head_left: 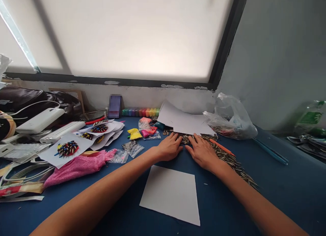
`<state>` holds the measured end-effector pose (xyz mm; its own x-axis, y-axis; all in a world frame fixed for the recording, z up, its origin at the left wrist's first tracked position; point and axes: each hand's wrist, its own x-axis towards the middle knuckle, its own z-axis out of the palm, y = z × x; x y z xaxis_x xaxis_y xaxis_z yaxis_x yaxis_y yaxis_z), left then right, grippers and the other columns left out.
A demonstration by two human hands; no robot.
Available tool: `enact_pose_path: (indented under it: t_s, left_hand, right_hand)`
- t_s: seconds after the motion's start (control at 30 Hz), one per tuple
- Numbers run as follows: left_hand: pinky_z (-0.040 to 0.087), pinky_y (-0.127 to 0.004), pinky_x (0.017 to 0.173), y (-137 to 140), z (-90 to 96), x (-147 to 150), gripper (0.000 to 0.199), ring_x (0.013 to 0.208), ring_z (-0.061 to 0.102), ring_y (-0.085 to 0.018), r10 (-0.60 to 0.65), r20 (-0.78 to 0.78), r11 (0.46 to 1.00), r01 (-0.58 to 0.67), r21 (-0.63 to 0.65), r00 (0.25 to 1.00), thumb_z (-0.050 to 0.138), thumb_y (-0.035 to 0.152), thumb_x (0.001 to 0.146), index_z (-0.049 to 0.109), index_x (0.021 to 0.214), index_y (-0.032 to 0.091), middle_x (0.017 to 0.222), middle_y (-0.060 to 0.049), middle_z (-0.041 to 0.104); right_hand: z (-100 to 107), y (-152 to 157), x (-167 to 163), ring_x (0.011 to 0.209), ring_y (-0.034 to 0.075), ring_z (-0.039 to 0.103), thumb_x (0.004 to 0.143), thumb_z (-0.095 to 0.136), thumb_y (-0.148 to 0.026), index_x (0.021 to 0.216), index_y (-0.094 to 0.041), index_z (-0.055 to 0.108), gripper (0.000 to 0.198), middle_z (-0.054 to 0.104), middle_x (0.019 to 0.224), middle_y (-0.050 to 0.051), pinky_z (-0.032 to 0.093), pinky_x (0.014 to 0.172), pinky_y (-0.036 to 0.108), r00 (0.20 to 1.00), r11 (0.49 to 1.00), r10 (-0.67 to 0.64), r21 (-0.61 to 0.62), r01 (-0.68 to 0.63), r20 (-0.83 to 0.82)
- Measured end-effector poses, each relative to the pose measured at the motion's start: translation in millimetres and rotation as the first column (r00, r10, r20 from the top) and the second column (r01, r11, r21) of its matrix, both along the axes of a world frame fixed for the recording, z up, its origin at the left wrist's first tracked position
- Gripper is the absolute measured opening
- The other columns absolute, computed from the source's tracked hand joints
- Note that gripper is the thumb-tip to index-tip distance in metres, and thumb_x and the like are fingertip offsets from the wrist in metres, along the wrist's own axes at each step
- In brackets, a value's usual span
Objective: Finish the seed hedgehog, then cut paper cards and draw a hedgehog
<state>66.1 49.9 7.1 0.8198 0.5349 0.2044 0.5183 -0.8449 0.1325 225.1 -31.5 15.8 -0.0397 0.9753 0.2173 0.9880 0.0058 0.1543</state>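
Observation:
My left hand [170, 147] lies palm down with fingers stretched out, its fingertips at the left end of a pile of striped sunflower seeds [238, 169]. Across a small gap, my right hand [202, 151] rests flat with fingers apart, over the seeds. Neither hand grips anything, though the seeds under the palms are hidden. Just beyond the fingertips are loose white sheets [182, 119]. A single blank white sheet [170, 195] lies flat on the blue table, nearer to me than both hands. An orange stick-like tool [222, 147] sits on the seeds beside my right hand.
Left are paper sheets with seed-covered shapes [67, 149], a pink cloth [76, 168] and white power banks [40, 120]. Colored clay packets [134, 134] lie at mid-left, a clay row [140, 112] behind. A plastic bag [233, 119] and blue tool [271, 151] are right.

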Motion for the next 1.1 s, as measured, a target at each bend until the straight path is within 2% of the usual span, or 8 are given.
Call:
enact_pose_path:
  t_s: [0.2,0.43,0.53,0.63,0.73,0.8,0.93,1.1]
  left_hand:
    - [0.031,-0.035,0.119,-1.7,3.3,-11.3,0.042,0.143,0.039,-0.024,-0.085,0.024,0.995,0.086,-0.054,0.996,0.038,0.032,0.104,0.046,0.143,0.016,0.153,-0.011,0.044]
    - [0.038,-0.038,0.113,-2.8,3.0,-15.5,0.036,0.131,0.053,-0.028,-0.059,0.072,0.989,0.068,-0.128,0.996,0.051,0.031,0.099,0.057,0.132,0.016,0.139,-0.013,0.057]
    - [0.040,-0.039,0.110,2.5,8.8,-4.2,0.034,0.127,0.055,-0.029,0.018,0.133,0.986,0.004,-0.164,0.991,0.054,0.025,0.096,0.059,0.129,0.016,0.136,-0.014,0.058]
    - [0.045,-0.039,0.105,11.8,17.0,3.1,0.024,0.121,0.060,-0.030,0.162,0.205,0.965,-0.112,-0.236,0.965,0.059,0.025,0.093,0.066,0.114,0.015,0.124,-0.014,0.065]
    - [0.055,-0.034,0.085,22.2,20.7,5.8,0.022,0.097,0.070,-0.025,0.320,0.256,0.905,-0.214,-0.367,0.912,0.056,0.031,0.097,0.066,0.103,0.012,0.100,-0.012,0.071]
    - [0.057,-0.029,0.073,28.4,20.0,7.1,0.024,0.080,0.071,-0.019,0.383,0.280,0.862,-0.232,-0.450,0.880,0.053,0.031,0.101,0.063,0.107,0.011,0.093,-0.008,0.071]
    - [0.058,-0.032,0.073,35.4,16.3,9.8,0.027,0.080,0.068,-0.015,0.432,0.321,0.832,-0.234,-0.504,0.843,0.058,0.033,0.100,0.060,0.119,0.013,0.100,-0.006,0.068]
    - [0.053,-0.026,0.078,30.5,14.3,9.8,0.021,0.082,0.068,-0.017,0.372,0.316,0.885,-0.230,-0.405,0.873,0.057,0.014,0.090,0.074,0.102,0.016,0.087,-0.004,0.074]
  right_hand:
    - [0.3,-8.0,9.3,0.138,0.029,0.049,0.101,0.043,-0.035,0.140,-0.014,0.057,0.047,0.052,0.151,0.016,0.040,0.113,0.041,0.998,0.998,0.055,-0.038,-0.056,-0.017]
    - [3.5,-17.1,13.5,0.120,0.034,0.063,0.101,0.039,-0.033,0.128,-0.009,0.063,0.044,0.064,0.133,0.022,0.050,0.099,0.046,1.000,1.000,-0.005,-0.018,0.005,-0.026]
    - [0.0,-14.7,11.5,0.124,0.033,0.060,0.101,0.041,-0.031,0.130,-0.009,0.062,0.042,0.063,0.135,0.021,0.047,0.102,0.044,1.000,1.000,-0.006,-0.001,0.006,-0.022]
    - [-0.8,-13.8,9.9,0.129,0.034,0.057,0.101,0.041,-0.031,0.131,-0.007,0.061,0.043,0.059,0.139,0.023,0.044,0.106,0.046,1.000,1.000,-0.009,0.025,0.009,-0.024]
    - [1.1,-16.1,8.0,0.130,0.032,0.056,0.102,0.039,-0.030,0.130,-0.010,0.063,0.043,0.059,0.141,0.021,0.043,0.107,0.045,0.999,0.999,0.017,0.039,-0.015,-0.037]
    - [1.5,-17.5,6.3,0.127,0.031,0.058,0.102,0.037,-0.029,0.128,-0.012,0.065,0.042,0.061,0.138,0.019,0.044,0.107,0.044,0.998,0.999,0.034,0.041,-0.032,-0.047]
    - [-1.1,-13.8,3.2,0.128,0.031,0.058,0.102,0.039,-0.030,0.130,-0.012,0.064,0.041,0.064,0.135,0.019,0.045,0.107,0.045,0.998,0.998,0.044,0.041,-0.042,-0.055]
    - [-3.4,-2.7,1.7,0.132,0.030,0.055,0.102,0.039,-0.032,0.136,-0.012,0.060,0.045,0.061,0.141,0.017,0.044,0.109,0.045,0.994,0.995,0.089,0.037,-0.087,-0.060]
